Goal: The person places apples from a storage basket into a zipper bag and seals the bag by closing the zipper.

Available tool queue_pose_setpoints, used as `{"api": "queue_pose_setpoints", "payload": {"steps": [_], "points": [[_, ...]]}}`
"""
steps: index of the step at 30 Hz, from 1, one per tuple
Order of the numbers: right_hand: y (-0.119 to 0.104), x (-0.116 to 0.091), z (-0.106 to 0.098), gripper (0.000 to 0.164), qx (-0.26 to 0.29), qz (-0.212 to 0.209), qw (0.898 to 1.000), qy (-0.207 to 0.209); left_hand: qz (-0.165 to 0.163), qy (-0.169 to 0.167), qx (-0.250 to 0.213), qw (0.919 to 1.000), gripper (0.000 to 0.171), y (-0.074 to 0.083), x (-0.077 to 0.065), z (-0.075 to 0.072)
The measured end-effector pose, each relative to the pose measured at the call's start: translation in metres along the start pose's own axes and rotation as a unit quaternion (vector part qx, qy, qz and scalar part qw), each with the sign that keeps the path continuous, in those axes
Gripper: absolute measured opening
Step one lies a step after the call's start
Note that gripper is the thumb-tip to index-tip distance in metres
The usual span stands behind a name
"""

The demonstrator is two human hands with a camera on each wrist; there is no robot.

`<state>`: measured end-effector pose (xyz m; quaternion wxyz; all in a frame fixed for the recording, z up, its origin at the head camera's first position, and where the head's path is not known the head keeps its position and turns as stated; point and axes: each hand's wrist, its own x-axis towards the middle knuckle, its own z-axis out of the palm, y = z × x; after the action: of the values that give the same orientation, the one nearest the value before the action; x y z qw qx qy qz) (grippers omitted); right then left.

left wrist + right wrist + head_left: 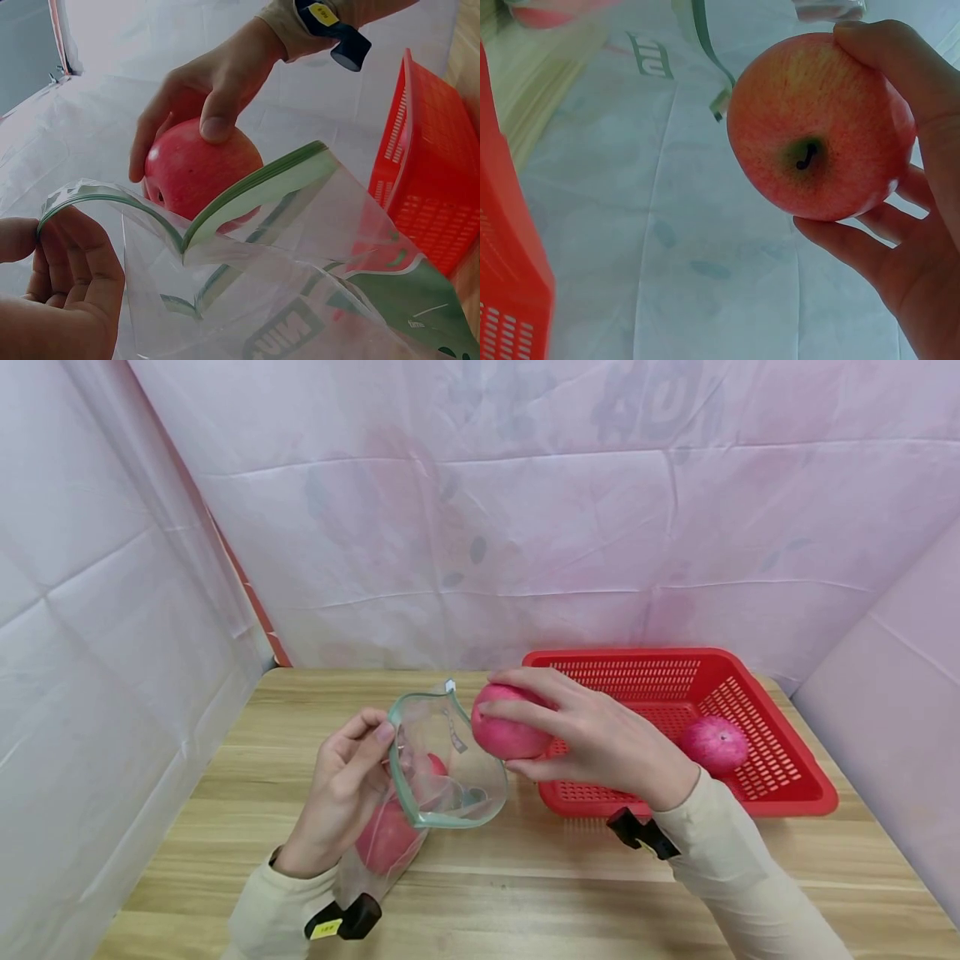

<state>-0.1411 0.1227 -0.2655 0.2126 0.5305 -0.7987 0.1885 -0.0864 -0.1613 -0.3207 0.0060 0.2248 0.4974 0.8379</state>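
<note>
My left hand [345,793] pinches the green-edged rim of a clear zip bag [468,818] between thumb and fingers. The bag's mouth gapes wide, facing up and to the right. Through the plastic, a red fruit [386,839] shows in its lower part. My right hand [600,735] grips a red apple [510,722] from above, right beside the bag's opening. The right wrist view shows the stem end of that apple [817,127]. Seen from the left wrist, the apple [199,169] is just behind the bag's green zip edge, partly covered by it.
A red plastic basket [798,752] with slotted walls stands on the right of the wooden table [510,893]. One streaked red fruit [715,745] lies in it. White cloth sheets [555,543] hang behind and at both sides.
</note>
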Motion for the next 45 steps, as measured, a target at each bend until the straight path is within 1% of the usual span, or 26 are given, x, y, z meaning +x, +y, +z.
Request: {"api": "queue_pose_setpoints", "payload": {"steps": [4,7,10,12,17,20,22,24,28,32,38,45], "points": [[-0.002,0.003,0.005,0.065,0.01,-0.011,1.0,-0.001,-0.007,0.005,0.0,1.0,0.02,0.0,0.0,0.0],[-0.003,0.006,0.008,0.06,0.018,-0.022,1.0,-0.005,-0.003,0.002,0.002,1.0,0.021,0.0,0.0,0.0],[-0.005,0.009,0.011,0.057,0.026,-0.037,0.999,-0.004,0.008,-0.006,0.0,1.0,0.022,0.0,0.0,0.0],[-0.005,0.011,0.013,0.055,0.03,-0.047,0.998,-0.002,0.008,-0.005,0.006,0.9999,0.021,0.0,0.0,0.001],[-0.007,0.014,0.018,0.055,0.038,-0.065,0.997,0.003,0.0,0.002,0.005,1.0,0.02,0.0,0.0,0.001],[-0.009,0.015,0.021,0.056,0.035,-0.064,0.997,0.002,-0.002,0.003,0.005,1.0,0.021,0.0,0.0,0.0],[-0.009,0.015,0.023,0.057,0.034,-0.062,0.998,0.001,0.004,-0.001,0.01,0.9999,0.021,0.0,0.0,0.0],[-0.009,0.015,0.025,0.059,0.031,-0.061,0.998,0.003,0.0,0.003,0.009,1.0,0.021,0.0,0.0,0.0],[-0.009,0.015,0.028,0.061,0.026,-0.062,0.998,0.002,0.004,0.002,0.006,1.0,0.02,0.001,0.0,0.0],[-0.009,0.015,0.03,0.061,0.028,-0.06,0.998,-0.006,0.005,0.001,0.005,1.0,0.021,0.001,0.0,0.0],[-0.008,0.015,0.032,0.064,0.035,-0.058,0.997,-0.023,0.02,-0.006,0.004,0.9998,0.022,0.0,0.0,-0.001],[-0.008,0.014,0.034,0.064,0.04,-0.055,0.997,-0.028,0.015,-0.001,0.005,0.9999,0.021,0.0,0.0,0.0]]}}
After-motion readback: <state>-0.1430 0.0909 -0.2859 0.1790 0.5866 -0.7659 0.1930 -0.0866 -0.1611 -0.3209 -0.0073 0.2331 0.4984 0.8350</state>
